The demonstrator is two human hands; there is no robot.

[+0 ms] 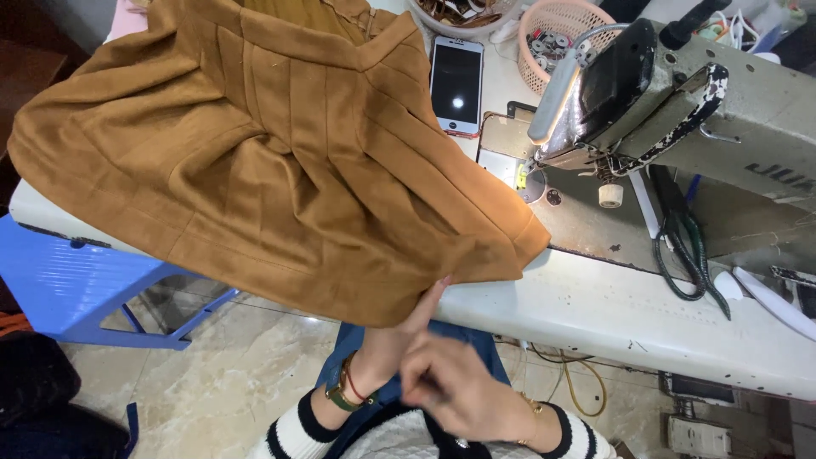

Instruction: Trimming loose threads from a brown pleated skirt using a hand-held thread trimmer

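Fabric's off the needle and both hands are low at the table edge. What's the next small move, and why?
Probably slide the brown fabric right toward the sewing machine. Only the left hand touches its lower edge; the right hand holds nothing, and much of the cloth hangs past the table.

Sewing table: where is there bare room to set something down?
Bare white table lies along the front edge, between the brown fabric and scissors. The back is crowded: phone, pink basket, sewing machine.
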